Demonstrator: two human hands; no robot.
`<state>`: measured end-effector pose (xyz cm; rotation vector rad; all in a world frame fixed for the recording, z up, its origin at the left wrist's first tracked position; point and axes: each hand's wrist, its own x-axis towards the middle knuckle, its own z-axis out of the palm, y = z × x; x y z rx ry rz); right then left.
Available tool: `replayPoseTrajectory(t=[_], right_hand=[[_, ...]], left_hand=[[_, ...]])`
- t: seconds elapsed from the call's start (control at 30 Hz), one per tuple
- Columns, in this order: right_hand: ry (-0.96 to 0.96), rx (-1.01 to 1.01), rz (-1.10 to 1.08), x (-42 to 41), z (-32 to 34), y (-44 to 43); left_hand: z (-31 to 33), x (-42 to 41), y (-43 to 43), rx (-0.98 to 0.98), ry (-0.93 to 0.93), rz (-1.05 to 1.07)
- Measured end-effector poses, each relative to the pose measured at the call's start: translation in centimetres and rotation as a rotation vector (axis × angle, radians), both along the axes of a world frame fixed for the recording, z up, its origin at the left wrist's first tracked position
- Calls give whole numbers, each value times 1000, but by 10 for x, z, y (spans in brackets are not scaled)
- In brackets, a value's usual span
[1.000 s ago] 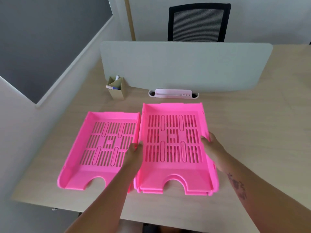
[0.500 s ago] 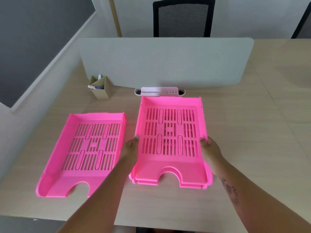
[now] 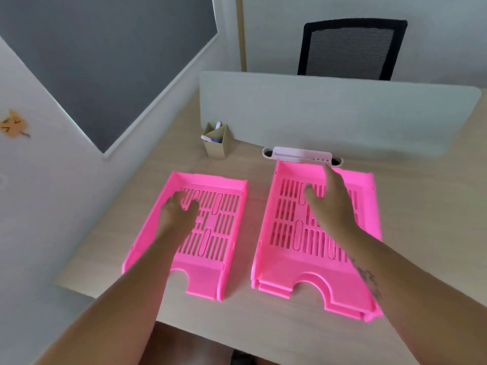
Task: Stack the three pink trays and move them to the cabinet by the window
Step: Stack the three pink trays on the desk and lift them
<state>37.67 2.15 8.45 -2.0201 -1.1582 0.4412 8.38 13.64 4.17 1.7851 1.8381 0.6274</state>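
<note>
Two pink trays lie nested as one stack point(image 3: 287, 233) on the wooden desk point(image 3: 263, 322), right of centre. A single pink tray point(image 3: 224, 219) lies flat to its left, with a gap between them. My left hand point(image 3: 179, 212) hovers over the single tray's slotted floor near its left wall, fingers loosely curled and holding nothing. My right hand point(image 3: 329, 204) is spread open above the stack's floor, fingers apart, gripping nothing. My forearms hide parts of both trays.
A grey divider screen point(image 3: 329, 111) stands behind the trays, with a white pen tray point(image 3: 300, 154) at its foot and a cardboard pen holder point(image 3: 216, 140) to the left. A black mesh chair point(image 3: 350, 48) sits beyond. A wall runs along the desk's left.
Both hands have let go of the stack's sides. My left hand moved left over the single tray, my right hand moved in over the stack. The camera swung left.
</note>
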Motion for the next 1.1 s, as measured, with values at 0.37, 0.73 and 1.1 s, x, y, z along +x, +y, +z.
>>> replayPoseTrajectory(t=[0.37,0.73,1.1], right_hand=[[383,-324,136,-184,-84,32],[492,-255,22,-186,-68,49],[461,43,-195,-77,7,38]], left_hand=[[-68,-129,-2,-294,263,117],[-37,-137,23,-150,-37,294],[49,-17,17,25,-258,120]])
